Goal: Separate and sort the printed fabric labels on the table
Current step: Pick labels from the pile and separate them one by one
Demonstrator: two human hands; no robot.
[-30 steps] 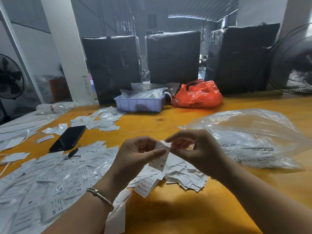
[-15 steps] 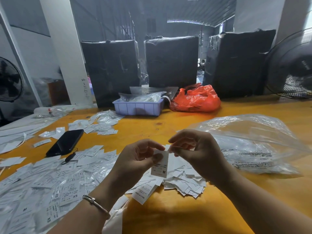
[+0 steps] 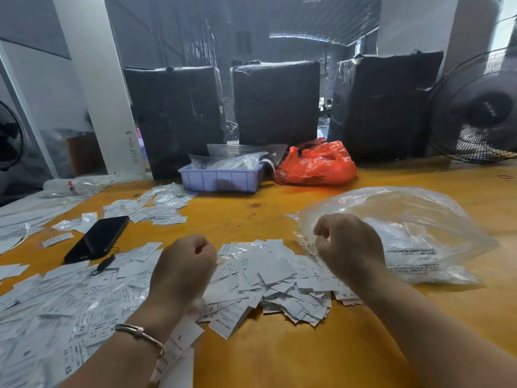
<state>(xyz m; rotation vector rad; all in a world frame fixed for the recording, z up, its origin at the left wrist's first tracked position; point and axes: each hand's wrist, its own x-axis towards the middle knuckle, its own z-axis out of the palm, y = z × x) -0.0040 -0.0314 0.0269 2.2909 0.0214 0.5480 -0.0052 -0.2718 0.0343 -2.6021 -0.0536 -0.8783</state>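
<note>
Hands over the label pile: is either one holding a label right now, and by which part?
Cannot be told. The left hand and right hand have curled fingers over the label pile, and no label shows in either.

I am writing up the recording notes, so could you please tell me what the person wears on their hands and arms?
Both forearms are bare, with no sleeves in view, and neither hand wears a glove. The left hand has a thin metal bangle at the wrist, a slim band with a small clasp-like piece on top. The right hand and its wrist carry nothing that I can see: no watch, band or ring shows.
</note>
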